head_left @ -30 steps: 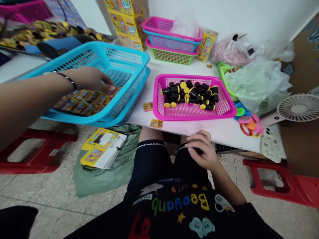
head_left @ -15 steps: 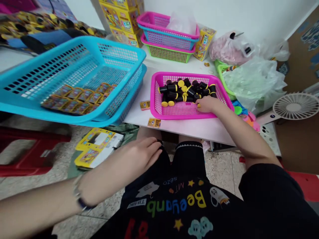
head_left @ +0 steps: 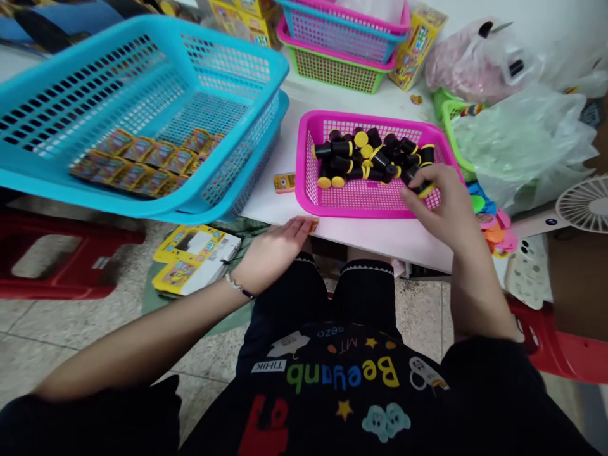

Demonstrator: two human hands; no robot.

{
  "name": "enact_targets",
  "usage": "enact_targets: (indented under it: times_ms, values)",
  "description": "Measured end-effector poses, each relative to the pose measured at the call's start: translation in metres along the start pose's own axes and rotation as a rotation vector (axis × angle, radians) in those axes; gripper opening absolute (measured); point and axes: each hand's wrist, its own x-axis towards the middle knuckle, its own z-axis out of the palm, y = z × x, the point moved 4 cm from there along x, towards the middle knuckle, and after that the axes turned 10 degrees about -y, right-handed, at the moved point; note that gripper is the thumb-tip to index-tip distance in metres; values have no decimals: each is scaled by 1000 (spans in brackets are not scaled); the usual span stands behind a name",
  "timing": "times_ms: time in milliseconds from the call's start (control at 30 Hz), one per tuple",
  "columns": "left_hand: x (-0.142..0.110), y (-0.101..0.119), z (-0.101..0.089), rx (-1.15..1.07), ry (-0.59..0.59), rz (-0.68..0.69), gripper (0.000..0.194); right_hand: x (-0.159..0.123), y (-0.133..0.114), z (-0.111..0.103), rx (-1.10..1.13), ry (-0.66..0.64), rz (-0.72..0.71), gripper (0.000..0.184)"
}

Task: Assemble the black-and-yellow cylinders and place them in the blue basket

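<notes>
My right hand (head_left: 444, 199) is closed on a small black canister with a yellow lid (head_left: 422, 189), over the right front part of the pink basket (head_left: 361, 214). Several more black canisters with yellow lids (head_left: 341, 164) lie jumbled in that basket. At the table's front edge my left hand (head_left: 280, 244) has its fingers stretched out flat over a small printed yellow card (head_left: 313, 225), which it mostly covers. Another small yellow piece (head_left: 284, 183) rests left of the pink basket.
Two stacked blue baskets (head_left: 156, 201) stand left, with rows of small yellow packets (head_left: 156, 155) inside. Stacked baskets (head_left: 339, 66) and yellow boxes (head_left: 420, 47) are behind. Plastic bags (head_left: 522, 139) and a white fan (head_left: 586, 206) sit at right; a red stool (head_left: 71, 266) stands at lower left.
My left hand has moved forward from above my lap to the card at the table edge. My right hand has lifted a canister from the pile and come back to the right.
</notes>
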Motion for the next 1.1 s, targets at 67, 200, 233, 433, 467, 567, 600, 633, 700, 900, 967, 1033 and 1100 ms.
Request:
enact_targets:
  times_ms: [67,200,233,433,467,567,600,633,700,900,967,1033,1100]
  values:
    - [0,-2,-7,-21,-25,-38,56,-23,-14,-1,145,119,-91,12]
    - [4,-11,-18,-64,-83,-121,44,-61,-27,15,461,190,-132,16]
    - [4,-13,-18,-89,-82,-120,41,-68,-28,22,533,183,-134,17]
    - [-6,-29,-13,-298,111,-34,43,-90,-29,55,740,89,-117,25]
    - [-11,-30,-14,-348,192,-45,40,-92,-30,58,746,82,-112,27]
    - [-26,-27,-21,-596,459,-140,24,-93,-37,62,781,85,-85,39]
    - [-30,-23,-21,-713,525,-160,19,-92,-40,62,794,88,-73,43]
    - [-32,-16,-20,-845,564,-164,15,-91,-44,63,801,85,-64,45]
    - [-30,2,-13,-1133,570,-128,20,-85,-54,64,793,67,-63,41]
    - [-14,54,15,-1580,338,-76,52,-74,-68,69,695,104,32,28]
    - [-15,61,15,-1562,305,-29,52,-74,-67,71,690,127,109,30]
    - [-18,61,12,-1485,327,12,51,-75,-67,72,697,140,137,31]
    - [-21,59,6,-1359,388,77,48,-75,-70,71,714,144,107,29]
